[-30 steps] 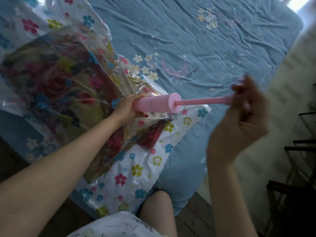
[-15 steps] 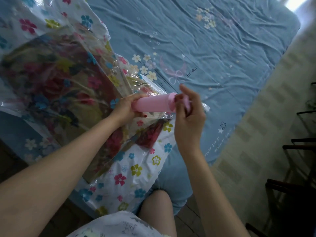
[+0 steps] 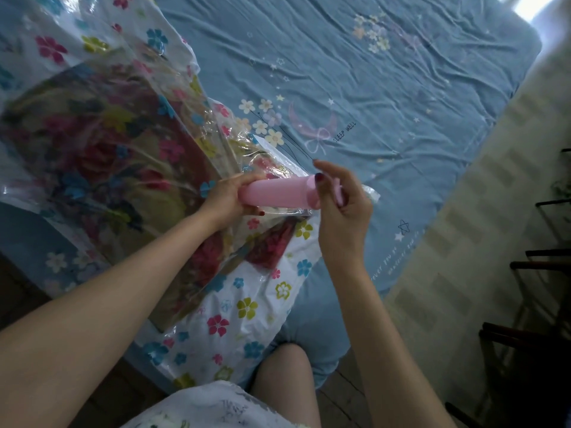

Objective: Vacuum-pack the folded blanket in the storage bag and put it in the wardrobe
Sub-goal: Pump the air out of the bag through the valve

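My right hand has pushed the pump handle from fully extended back in against the pink pump barrel, fingers now loosening.

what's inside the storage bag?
The folded blanket, dark with red flowers, shows through the storage bag's clear plastic. Its underside and inner folds are hidden. The valve under the pink pump is covered.

Glossy, crinkled clear plastic bag at upper left, soft plush-looking flowered blanket inside it, smooth matt pink plastic pump at centre, wrinkled matt blue cloth sheet at upper right, dark wood chair at lower right
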